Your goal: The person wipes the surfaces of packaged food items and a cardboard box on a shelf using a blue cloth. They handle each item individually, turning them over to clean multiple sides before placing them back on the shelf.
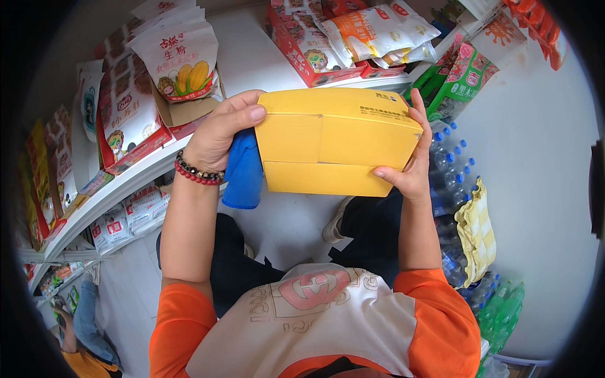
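Note:
A yellow cardboard box (293,139) is held up between both hands above the floor, its flaps folded flat and printing along one edge. My left hand (222,125) grips its left end, thumb on top. A blue cloth (243,175) hangs below that hand, against the box's left side. My right hand (413,153) clasps the right end, with the thumb on the near face and the fingers along the side. Ahead, a white shelf (243,52) bears an open carton (182,113) with white starch bags (182,61) printed with corn.
Red display boxes (127,113) line the left shelf; more packets (373,33) lie at the back. Bottles with blue caps (446,165), a yellow checked package (477,236) and green bottles (503,312) stand on the right. Another person (90,326) is at the lower left.

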`<action>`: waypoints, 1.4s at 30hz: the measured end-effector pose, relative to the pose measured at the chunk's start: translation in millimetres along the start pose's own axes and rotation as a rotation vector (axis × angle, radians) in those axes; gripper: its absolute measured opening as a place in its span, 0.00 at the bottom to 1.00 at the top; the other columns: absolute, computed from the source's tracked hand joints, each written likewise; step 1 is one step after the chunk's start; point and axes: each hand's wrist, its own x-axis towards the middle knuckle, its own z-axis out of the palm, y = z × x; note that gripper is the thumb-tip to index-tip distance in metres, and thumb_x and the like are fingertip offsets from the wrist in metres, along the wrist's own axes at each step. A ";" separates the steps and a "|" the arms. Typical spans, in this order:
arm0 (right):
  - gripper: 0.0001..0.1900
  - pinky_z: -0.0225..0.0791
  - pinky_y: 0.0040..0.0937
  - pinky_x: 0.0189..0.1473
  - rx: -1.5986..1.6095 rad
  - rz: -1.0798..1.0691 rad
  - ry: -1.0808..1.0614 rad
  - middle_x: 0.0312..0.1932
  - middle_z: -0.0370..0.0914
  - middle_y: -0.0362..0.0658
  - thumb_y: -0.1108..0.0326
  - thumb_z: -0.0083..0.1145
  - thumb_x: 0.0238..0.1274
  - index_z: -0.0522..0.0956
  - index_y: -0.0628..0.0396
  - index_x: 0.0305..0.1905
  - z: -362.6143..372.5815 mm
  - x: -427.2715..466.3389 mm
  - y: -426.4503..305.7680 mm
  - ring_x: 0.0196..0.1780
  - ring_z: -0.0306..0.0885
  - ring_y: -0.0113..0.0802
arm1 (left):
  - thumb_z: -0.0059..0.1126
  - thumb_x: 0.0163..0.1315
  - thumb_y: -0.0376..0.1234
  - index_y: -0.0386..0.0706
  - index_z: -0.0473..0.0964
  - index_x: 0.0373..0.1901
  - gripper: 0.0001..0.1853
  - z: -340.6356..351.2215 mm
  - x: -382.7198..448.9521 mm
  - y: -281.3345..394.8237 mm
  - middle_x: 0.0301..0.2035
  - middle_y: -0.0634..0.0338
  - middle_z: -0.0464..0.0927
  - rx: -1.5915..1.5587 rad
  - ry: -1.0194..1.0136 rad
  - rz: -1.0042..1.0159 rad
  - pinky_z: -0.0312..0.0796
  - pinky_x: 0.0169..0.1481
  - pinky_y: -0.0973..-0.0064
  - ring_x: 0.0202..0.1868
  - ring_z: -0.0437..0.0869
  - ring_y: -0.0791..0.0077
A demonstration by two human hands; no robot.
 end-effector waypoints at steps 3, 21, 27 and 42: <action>0.55 0.58 0.46 0.74 0.091 0.062 0.026 0.80 0.40 0.53 0.52 0.82 0.36 0.60 0.47 0.72 2.6 -2.9 -0.6 0.76 0.57 0.47 | 0.66 0.63 0.37 0.30 0.70 0.59 0.28 0.9 1.0 -3.2 0.50 0.52 0.81 0.000 -0.006 -0.003 0.75 0.60 0.74 0.52 0.83 0.70; 0.55 0.58 0.39 0.73 0.362 0.381 0.216 0.75 0.55 0.46 0.66 0.78 0.42 0.54 0.54 0.76 -0.7 -4.1 -2.1 0.74 0.60 0.41 | 0.73 0.57 0.34 0.30 0.55 0.72 0.45 26.8 11.5 -30.9 0.60 0.45 0.73 0.532 0.140 0.001 0.71 0.65 0.70 0.61 0.77 0.63; 0.47 0.55 0.39 0.75 0.400 0.388 0.238 0.80 0.47 0.46 0.63 0.73 0.52 0.57 0.52 0.75 -3.9 -5.2 -0.6 0.77 0.56 0.40 | 0.73 0.57 0.36 0.40 0.40 0.78 0.56 30.1 17.3 -38.6 0.59 0.43 0.74 0.664 0.203 0.304 0.69 0.66 0.67 0.64 0.75 0.59; 0.43 0.52 0.37 0.75 0.316 0.380 0.119 0.80 0.46 0.48 0.57 0.72 0.54 0.61 0.54 0.74 -7.0 6.4 -1.6 0.78 0.53 0.41 | 0.78 0.50 0.35 0.43 0.50 0.74 0.54 21.0 9.6 -25.2 0.59 0.50 0.73 0.827 0.110 0.205 0.66 0.69 0.67 0.63 0.74 0.64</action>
